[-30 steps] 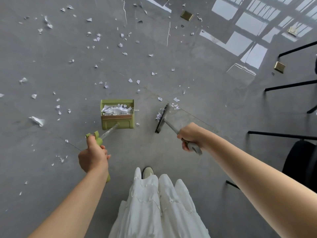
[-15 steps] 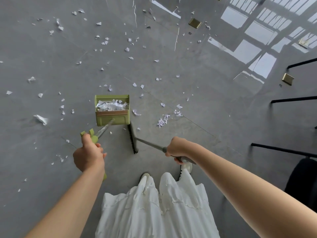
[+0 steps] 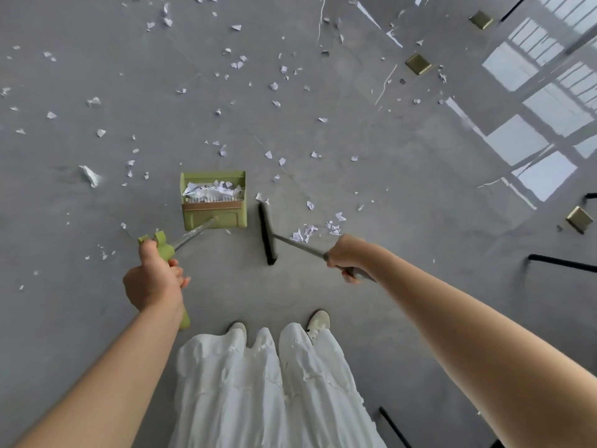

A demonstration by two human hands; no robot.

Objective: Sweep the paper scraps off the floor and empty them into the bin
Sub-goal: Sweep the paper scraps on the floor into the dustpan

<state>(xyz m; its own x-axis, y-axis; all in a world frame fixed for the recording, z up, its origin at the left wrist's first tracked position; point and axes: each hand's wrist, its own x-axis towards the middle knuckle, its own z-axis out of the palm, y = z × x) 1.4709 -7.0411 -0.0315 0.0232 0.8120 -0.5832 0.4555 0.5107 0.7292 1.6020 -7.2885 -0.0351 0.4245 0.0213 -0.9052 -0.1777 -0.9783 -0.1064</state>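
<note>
A green long-handled dustpan (image 3: pixel 214 218) stands on the grey floor ahead of my feet, with a heap of white paper scraps inside it. My left hand (image 3: pixel 151 279) grips its green handle. My right hand (image 3: pixel 347 257) grips the metal handle of a broom, whose dark head (image 3: pixel 267 233) lies on the floor just right of the dustpan. A small pile of scraps (image 3: pixel 311 230) sits right of the broom head, apart from it. Several more scraps (image 3: pixel 239 64) are strewn over the floor further off. No bin shows.
Brass floor sockets (image 3: pixel 418 63) are set in the floor at the upper right. Black chair or table legs (image 3: pixel 562 262) stand along the right edge. My white skirt and shoes (image 3: pixel 318 320) fill the bottom centre.
The broom head swung left from the scrap pile to beside the dustpan, then edged back right. The pile stayed where it lay. The dustpan barely moved; the view tilted.
</note>
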